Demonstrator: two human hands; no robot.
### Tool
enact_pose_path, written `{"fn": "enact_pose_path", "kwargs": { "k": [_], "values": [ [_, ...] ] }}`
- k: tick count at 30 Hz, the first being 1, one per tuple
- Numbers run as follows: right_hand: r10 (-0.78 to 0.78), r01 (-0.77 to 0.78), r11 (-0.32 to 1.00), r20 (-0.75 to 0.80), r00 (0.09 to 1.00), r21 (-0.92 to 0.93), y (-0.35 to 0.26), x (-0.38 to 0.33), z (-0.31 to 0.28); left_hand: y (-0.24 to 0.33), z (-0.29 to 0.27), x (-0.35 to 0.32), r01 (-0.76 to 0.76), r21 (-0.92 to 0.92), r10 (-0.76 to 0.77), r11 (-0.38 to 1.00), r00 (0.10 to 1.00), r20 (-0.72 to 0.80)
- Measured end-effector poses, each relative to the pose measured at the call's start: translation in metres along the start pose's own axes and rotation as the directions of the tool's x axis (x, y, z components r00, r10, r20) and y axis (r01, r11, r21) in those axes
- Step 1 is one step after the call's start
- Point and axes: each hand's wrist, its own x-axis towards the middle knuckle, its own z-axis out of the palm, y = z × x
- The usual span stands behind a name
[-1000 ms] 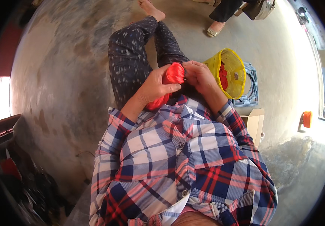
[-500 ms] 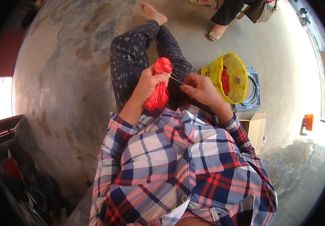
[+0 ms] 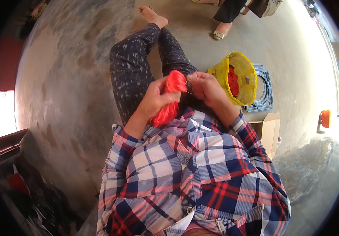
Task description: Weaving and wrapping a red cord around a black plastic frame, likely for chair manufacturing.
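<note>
My left hand (image 3: 155,98) is closed round a bright red tassel-like bundle of shiny strands (image 3: 175,81), above my lap. The bundle's rounded, tied end points up and away from me, and its loose strands hang toward my shirt. Just to the right, my right hand (image 3: 208,89) pinches a thin cord (image 3: 189,93) that runs from the bundle's neck. Part of the cord is hidden by the fingers, and the bundle is slightly blurred.
Close by on the right stands a yellow bucket (image 3: 219,70) with red bundles (image 3: 233,82) inside. Beside it lie a blue-grey plastic frame (image 3: 269,98) and an open cardboard box (image 3: 271,131). An orange spool-like object (image 3: 325,118) sits farther right. Another person's shoe (image 3: 219,34) is ahead.
The red bundle has tilted and come slightly lower and nearer to me. My right hand has moved up and closer to its neck, so less cord shows between the hands.
</note>
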Motion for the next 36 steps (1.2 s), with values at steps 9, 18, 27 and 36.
{"fn": "enact_pose_path", "kwargs": {
  "k": [9,18,27,36],
  "values": [
    [-0.633,0.534,0.014,0.406,0.659,-0.845,-0.008,-0.028,0.041,-0.002,0.015,0.011,0.065,0.948,0.130,0.311,0.985,-0.110],
    [-0.242,0.278,0.744,0.144,0.960,-0.607,-0.002,-0.025,0.024,0.002,-0.006,0.017,0.041,-0.285,-0.096,0.958,0.978,-0.185],
    [-0.087,0.094,0.992,0.073,0.994,-0.089,-0.003,-0.029,0.016,-0.001,-0.001,0.009,0.130,-0.640,-0.276,0.757,0.952,-0.134],
    [-0.366,0.326,0.743,0.053,0.929,-0.585,-0.006,-0.024,0.024,0.024,0.032,0.004,-0.152,0.935,0.042,0.319,0.988,0.147]
  ]
}}
